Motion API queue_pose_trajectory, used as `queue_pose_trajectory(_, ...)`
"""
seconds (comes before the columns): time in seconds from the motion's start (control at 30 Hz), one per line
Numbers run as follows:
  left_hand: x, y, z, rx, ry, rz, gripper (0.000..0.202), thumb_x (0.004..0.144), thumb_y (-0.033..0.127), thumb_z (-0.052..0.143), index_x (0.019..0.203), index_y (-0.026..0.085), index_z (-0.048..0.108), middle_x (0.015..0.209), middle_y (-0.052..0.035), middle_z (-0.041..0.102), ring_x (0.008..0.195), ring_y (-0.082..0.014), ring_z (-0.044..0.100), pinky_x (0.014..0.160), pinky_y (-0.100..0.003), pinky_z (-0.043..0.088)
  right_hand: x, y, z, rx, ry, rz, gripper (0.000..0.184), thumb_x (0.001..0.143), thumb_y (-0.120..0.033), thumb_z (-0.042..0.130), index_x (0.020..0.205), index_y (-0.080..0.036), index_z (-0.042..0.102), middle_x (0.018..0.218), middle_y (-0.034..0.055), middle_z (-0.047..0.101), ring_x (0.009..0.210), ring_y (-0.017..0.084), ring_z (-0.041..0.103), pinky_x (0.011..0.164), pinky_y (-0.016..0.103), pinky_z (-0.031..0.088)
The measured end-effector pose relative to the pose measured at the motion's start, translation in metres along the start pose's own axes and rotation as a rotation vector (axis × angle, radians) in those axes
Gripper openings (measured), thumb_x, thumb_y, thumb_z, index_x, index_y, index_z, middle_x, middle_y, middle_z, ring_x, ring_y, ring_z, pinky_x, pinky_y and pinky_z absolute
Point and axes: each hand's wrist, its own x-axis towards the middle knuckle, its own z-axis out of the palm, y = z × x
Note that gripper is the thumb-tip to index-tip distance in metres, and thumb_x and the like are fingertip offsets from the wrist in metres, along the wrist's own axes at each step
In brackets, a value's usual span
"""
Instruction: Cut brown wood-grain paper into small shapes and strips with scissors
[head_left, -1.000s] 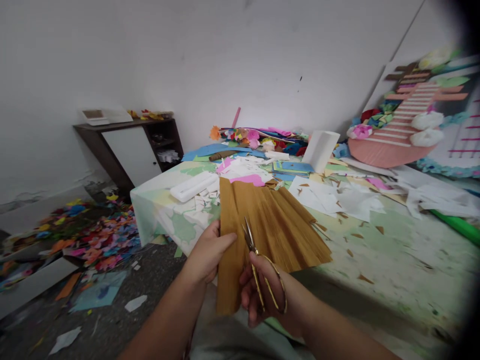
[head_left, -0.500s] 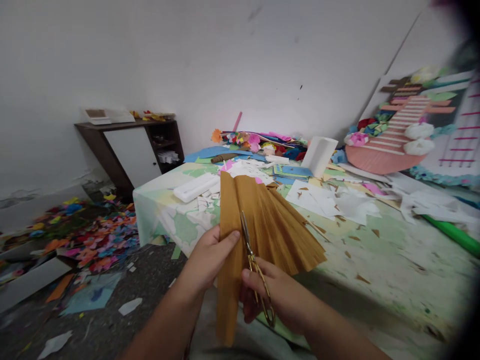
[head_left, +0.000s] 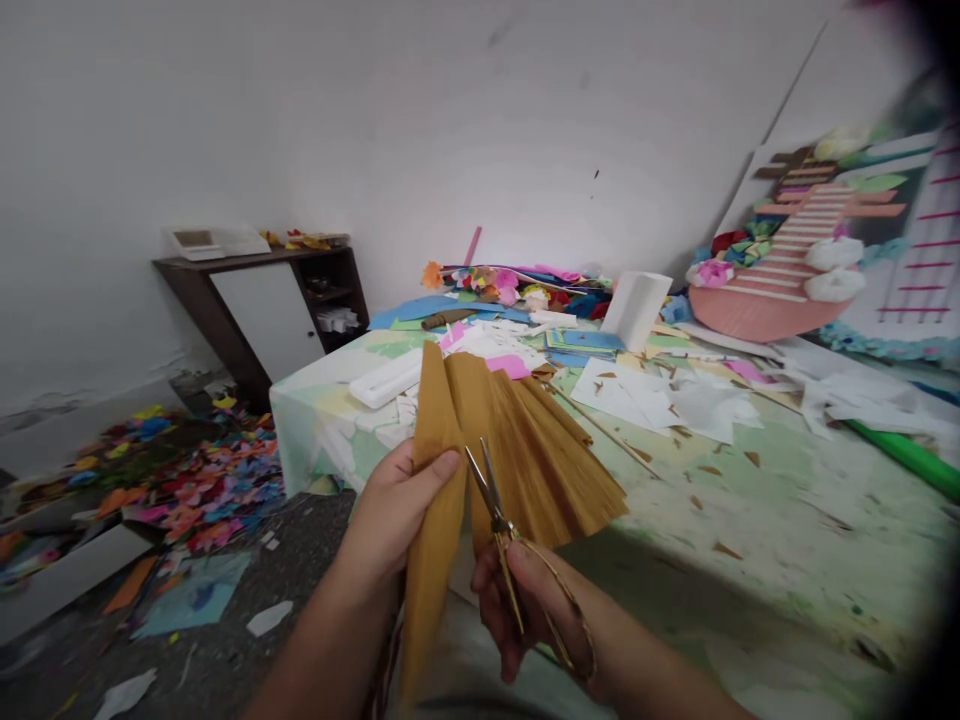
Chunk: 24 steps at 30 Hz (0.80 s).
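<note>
A wide sheet of brown crepe paper [head_left: 540,450] fans out over the near edge of the table, pleated on its right side. My left hand [head_left: 390,505] pinches its left strip, thumb on top. Between that strip and the rest runs a slit, open from the lower edge up towards the top. My right hand [head_left: 532,610] has its fingers in the gold handles of a pair of scissors [head_left: 491,500]. The blades are parted and point up at the slit.
Paper scraps and white sheets [head_left: 622,395] litter the patterned tablecloth [head_left: 795,540]. A white case [head_left: 386,378] and a thin stick [head_left: 607,430] lie near the paper. Colourful paper flowers [head_left: 217,480] heap on the floor at left, beside a cabinet [head_left: 262,310].
The scissors have opened and sit slightly lower. My left hand has shifted left and tilted the strip away, widening the slit.
</note>
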Motion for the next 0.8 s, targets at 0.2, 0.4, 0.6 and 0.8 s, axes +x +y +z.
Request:
queue_pose_trajectory(0.2, 0.002, 0.005, 0.0, -0.044, 0.035, -0.023, 0.026, 0.06, 0.023, 0.065, 0.083, 0.015, 0.057, 0.064, 0.0008, 0.063, 0.05, -0.0101, 0.057, 0.048, -0.019, 0.044, -0.005, 0.002, 0.0, -0.042, -0.048, -0.014, 0.051, 0.074, -0.062, 0.028, 0.081, -0.014, 0.045, 0.054, -0.0036, 0.043, 0.039, 0.004, 0.039, 0.039, 0.018, 0.032)
queue_pose_trajectory(0.4, 0.001, 0.009, 0.007, -0.057, 0.072, -0.093, 0.023, 0.054, 0.022, 0.068, 0.073, 0.014, 0.057, 0.047, 0.0045, 0.057, 0.034, -0.0051, 0.046, 0.036, -0.014, 0.036, 0.007, -0.001, -0.002, -0.026, -0.023, -0.01, 0.051, 0.072, -0.064, 0.029, 0.079, -0.015, 0.043, 0.053, -0.0041, 0.043, 0.038, 0.005, 0.038, 0.038, 0.017, 0.03)
queue_pose_trajectory(0.6, 0.0, 0.003, 0.013, 0.0, -0.057, -0.161, 0.023, 0.056, 0.03, 0.065, 0.067, 0.012, 0.057, 0.044, -0.0001, 0.056, 0.035, -0.0112, 0.05, 0.037, -0.02, 0.039, 0.015, -0.02, -0.006, -0.074, 0.002, -0.044, 0.052, 0.066, -0.067, 0.035, 0.069, -0.016, 0.042, 0.05, -0.0029, 0.045, 0.039, 0.006, 0.041, 0.039, 0.019, 0.029)
queue_pose_trajectory(0.8, 0.013, 0.008, 0.036, 0.018, -0.116, -0.226, 0.022, 0.058, 0.033, 0.062, 0.062, 0.014, 0.052, 0.041, -0.0007, 0.055, 0.032, -0.0162, 0.05, 0.032, -0.024, 0.037, 0.015, -0.037, -0.022, -0.022, 0.089, -0.121, 0.051, 0.06, -0.066, 0.045, 0.068, -0.016, 0.04, 0.057, -0.0018, 0.046, 0.047, 0.008, 0.045, 0.047, 0.023, 0.037)
